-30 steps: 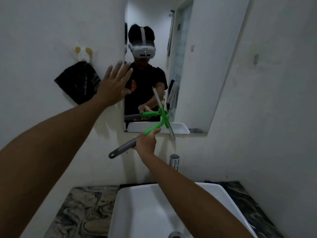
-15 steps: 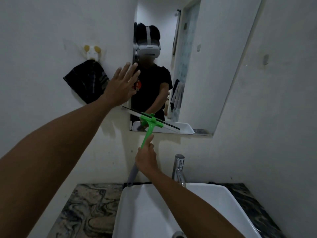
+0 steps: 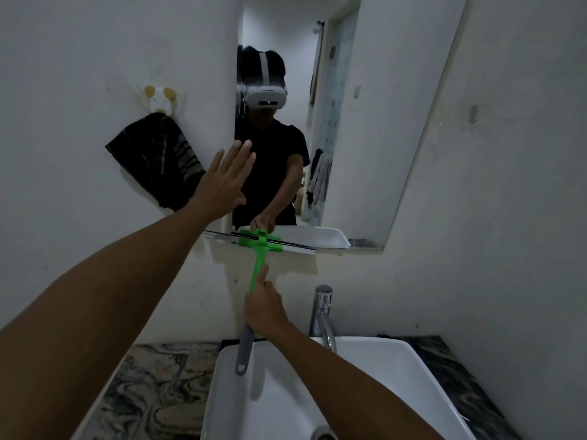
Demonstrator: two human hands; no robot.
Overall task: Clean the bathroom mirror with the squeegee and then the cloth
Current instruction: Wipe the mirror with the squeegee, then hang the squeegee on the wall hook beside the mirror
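The mirror [image 3: 374, 122] hangs on the white wall above the basin. My right hand [image 3: 265, 309] grips the green and grey squeegee [image 3: 259, 249] by its handle, index finger stretched along the green neck. Its blade lies level at the mirror's bottom edge. My left hand [image 3: 224, 182] is flat with fingers straight, at the mirror's left edge. A dark striped cloth [image 3: 155, 160] hangs from a wall hook left of the mirror.
A white basin [image 3: 397, 376] sits below with a chrome tap [image 3: 322, 312] right of my right hand. Marbled counter [image 3: 152, 392] flanks the basin on both sides. A white wall hook [image 3: 158, 100] holds the cloth.
The squeegee has turned from tilted to level and slid down the glass to the mirror's bottom edge. My right hand dropped with it. My left hand stayed at the mirror's left edge.
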